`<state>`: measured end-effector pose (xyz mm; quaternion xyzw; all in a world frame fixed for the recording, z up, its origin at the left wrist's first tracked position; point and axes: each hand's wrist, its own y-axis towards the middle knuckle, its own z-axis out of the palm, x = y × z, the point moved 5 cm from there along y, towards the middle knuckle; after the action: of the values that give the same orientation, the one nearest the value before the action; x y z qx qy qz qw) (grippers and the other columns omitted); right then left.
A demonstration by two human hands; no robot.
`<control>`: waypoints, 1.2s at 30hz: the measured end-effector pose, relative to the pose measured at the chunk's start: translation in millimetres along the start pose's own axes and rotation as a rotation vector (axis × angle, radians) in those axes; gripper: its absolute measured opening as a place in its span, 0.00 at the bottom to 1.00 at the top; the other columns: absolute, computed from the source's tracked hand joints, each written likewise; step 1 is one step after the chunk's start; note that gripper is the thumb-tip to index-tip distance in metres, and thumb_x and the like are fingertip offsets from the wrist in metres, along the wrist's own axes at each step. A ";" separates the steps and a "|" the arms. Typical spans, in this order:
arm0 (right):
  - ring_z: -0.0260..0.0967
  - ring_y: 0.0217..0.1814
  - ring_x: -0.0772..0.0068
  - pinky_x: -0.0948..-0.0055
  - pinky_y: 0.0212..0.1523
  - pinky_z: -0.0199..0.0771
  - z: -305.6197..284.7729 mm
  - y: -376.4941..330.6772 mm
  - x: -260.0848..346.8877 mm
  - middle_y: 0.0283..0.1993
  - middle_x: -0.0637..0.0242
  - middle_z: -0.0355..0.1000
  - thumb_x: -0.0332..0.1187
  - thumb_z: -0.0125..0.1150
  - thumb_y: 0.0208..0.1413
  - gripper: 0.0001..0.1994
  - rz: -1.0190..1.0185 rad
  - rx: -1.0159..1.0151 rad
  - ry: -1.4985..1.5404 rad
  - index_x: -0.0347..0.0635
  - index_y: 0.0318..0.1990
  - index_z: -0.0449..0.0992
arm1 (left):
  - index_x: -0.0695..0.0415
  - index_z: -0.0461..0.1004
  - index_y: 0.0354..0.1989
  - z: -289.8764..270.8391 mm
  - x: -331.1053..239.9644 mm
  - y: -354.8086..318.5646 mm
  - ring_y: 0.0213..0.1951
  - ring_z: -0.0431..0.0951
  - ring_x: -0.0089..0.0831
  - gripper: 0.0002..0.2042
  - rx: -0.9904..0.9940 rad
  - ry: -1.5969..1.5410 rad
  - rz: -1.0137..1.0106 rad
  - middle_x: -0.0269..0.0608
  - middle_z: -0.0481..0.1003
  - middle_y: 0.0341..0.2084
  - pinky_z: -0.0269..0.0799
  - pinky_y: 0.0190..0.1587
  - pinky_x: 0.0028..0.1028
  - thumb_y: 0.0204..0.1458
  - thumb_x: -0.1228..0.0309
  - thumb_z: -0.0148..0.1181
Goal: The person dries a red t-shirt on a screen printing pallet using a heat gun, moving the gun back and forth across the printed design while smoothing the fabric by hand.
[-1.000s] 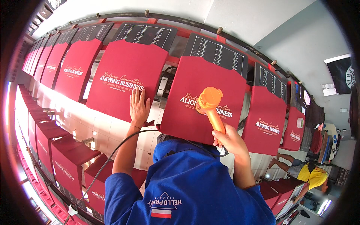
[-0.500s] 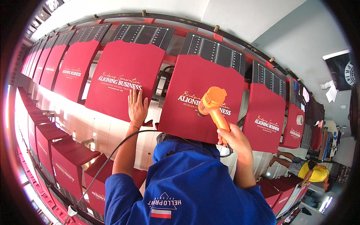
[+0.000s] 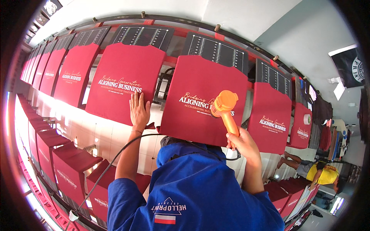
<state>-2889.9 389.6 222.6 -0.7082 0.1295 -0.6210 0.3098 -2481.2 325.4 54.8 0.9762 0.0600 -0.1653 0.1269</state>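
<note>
My right hand [image 3: 243,143] is wrapped round the handle of an orange heat gun [image 3: 226,102]. Its head hangs over the printed lettering of a dark red shirt [image 3: 200,79] and covers part of it. That shirt is stretched on a flat black printing board [image 3: 216,50]. To the left, my left hand [image 3: 140,112] lies with straightened fingers on the lower part of another red shirt [image 3: 127,63], just under its white and gold print. The fingertips reach the right end of the lettering.
More red shirts on boards [image 3: 269,117] curve away on both sides along a dark rail [image 3: 185,22]. A roll of tape [image 3: 307,119] sits on the far-right one. A black cable [image 3: 115,158] crosses my left forearm. Behind me stands another row [image 3: 69,173]; a person in yellow [image 3: 327,175] bends at right.
The heat gun has shifted a little to the right across the print, so more of the lettering's left part shows. My left hand stays on its shirt. The view has swung slightly.
</note>
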 end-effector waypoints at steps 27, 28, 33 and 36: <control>0.72 0.26 0.78 0.78 0.22 0.69 -347.9 -150.5 -123.4 0.28 0.70 0.70 0.37 0.64 0.58 0.14 -0.051 -0.582 0.263 0.39 0.44 0.71 | 0.54 0.77 0.31 116.7 41.4 -392.9 0.34 0.80 0.45 0.25 0.702 -1.129 -1.564 0.47 0.78 0.29 0.76 0.42 0.38 0.59 0.42 0.50; 0.72 0.26 0.78 0.78 0.22 0.69 -367.0 -157.0 -133.1 0.28 0.70 0.70 0.37 0.63 0.58 0.13 -0.069 -0.645 0.276 0.39 0.45 0.70 | 0.54 0.77 0.32 125.8 13.9 -395.0 0.34 0.80 0.46 0.25 0.807 -1.041 -1.484 0.47 0.78 0.30 0.76 0.42 0.38 0.59 0.42 0.50; 0.72 0.26 0.78 0.78 0.22 0.68 -440.3 -185.1 -153.2 0.29 0.71 0.69 0.37 0.60 0.60 0.13 -0.097 -0.670 0.372 0.40 0.46 0.70 | 0.54 0.78 0.36 162.1 -139.4 -390.3 0.36 0.81 0.47 0.26 1.233 -0.843 -0.976 0.48 0.79 0.33 0.76 0.44 0.40 0.58 0.41 0.50; 0.71 0.25 0.77 0.77 0.22 0.69 -458.8 -186.6 -159.5 0.29 0.70 0.69 0.37 0.61 0.60 0.15 -0.121 -0.637 0.338 0.37 0.46 0.69 | 0.54 0.78 0.38 149.3 -240.6 -369.8 0.37 0.81 0.47 0.26 1.427 -0.806 -0.674 0.49 0.79 0.34 0.76 0.45 0.42 0.58 0.40 0.50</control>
<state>-3399.1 497.2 223.8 -0.6629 0.3237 -0.6750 0.0104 -2811.6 622.5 -84.5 0.6209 0.1777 -0.5233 -0.5560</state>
